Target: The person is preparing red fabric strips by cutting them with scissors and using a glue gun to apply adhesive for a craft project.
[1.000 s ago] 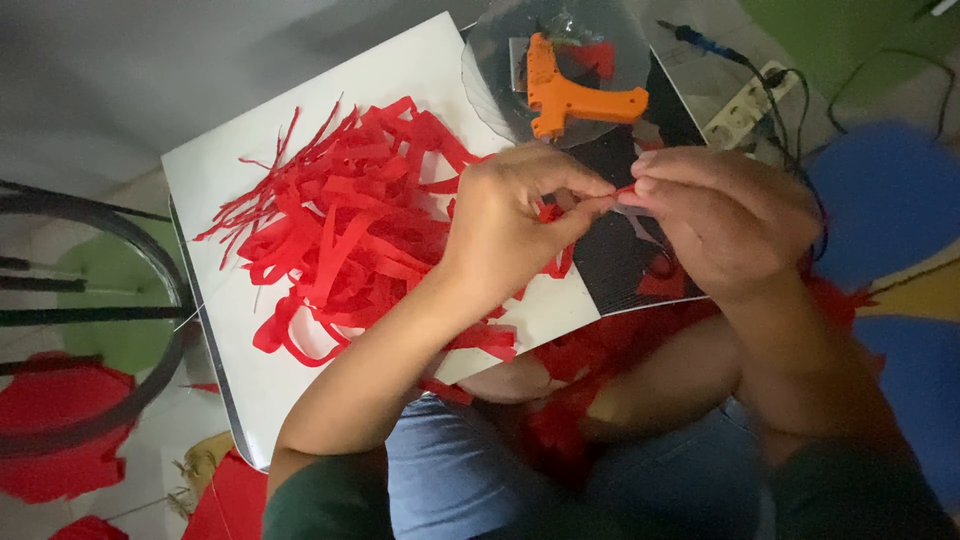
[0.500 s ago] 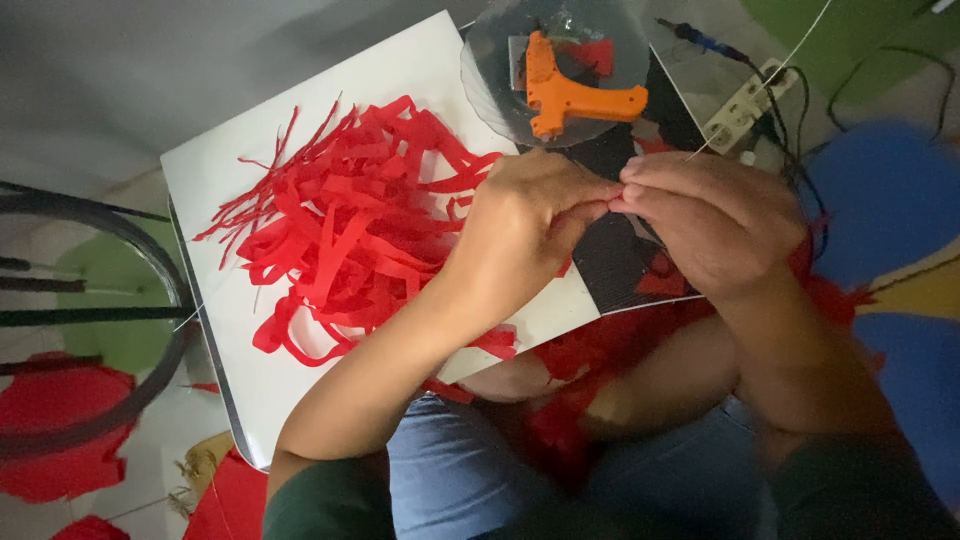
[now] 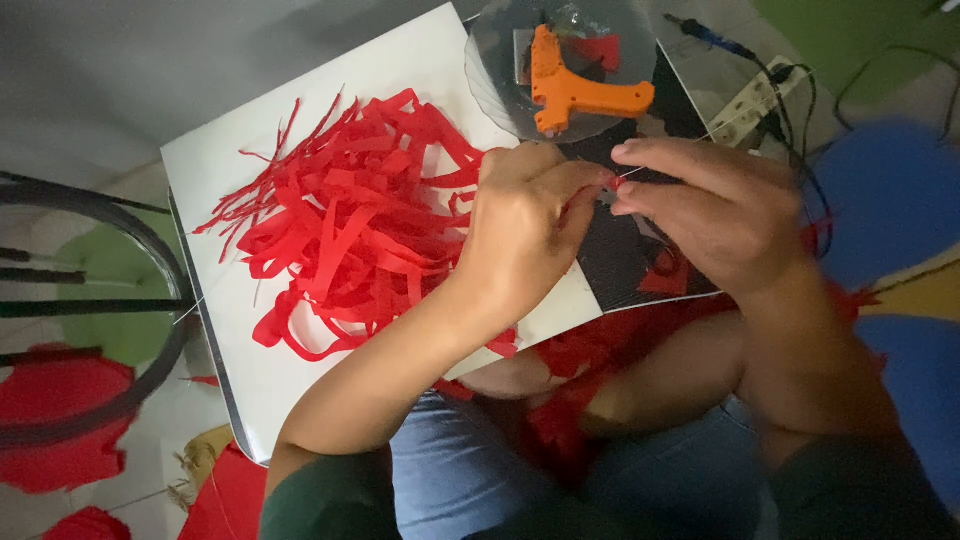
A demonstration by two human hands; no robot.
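The left hand point(image 3: 525, 225) and right hand point(image 3: 705, 205) meet fingertip to fingertip over a white board point(image 3: 230, 170), both pinched shut on a small red piece point(image 3: 612, 183) that is mostly hidden between them. A thin pale thread point(image 3: 665, 155) seems to run up and away from the right hand's fingers; it is too fine to be sure.

Just left of the left hand lies a loose heap of red paper strips point(image 3: 350, 230), touching its wrist side. Just beyond both hands sits an orange glue gun point(image 3: 580, 90) on a clear round dish point(image 3: 500, 60), and beyond the right hand a power strip point(image 3: 760, 95) with cords.

Risks, as I judge them: the tiny piece could slip from so small a pinch, or the thread could snag. A forward reach could knock the gun, whose tip may be hot. The left forearm could sweep strips off the board's near edge, which overhangs the lap. Open room lies only on the bare board far left of the heap.
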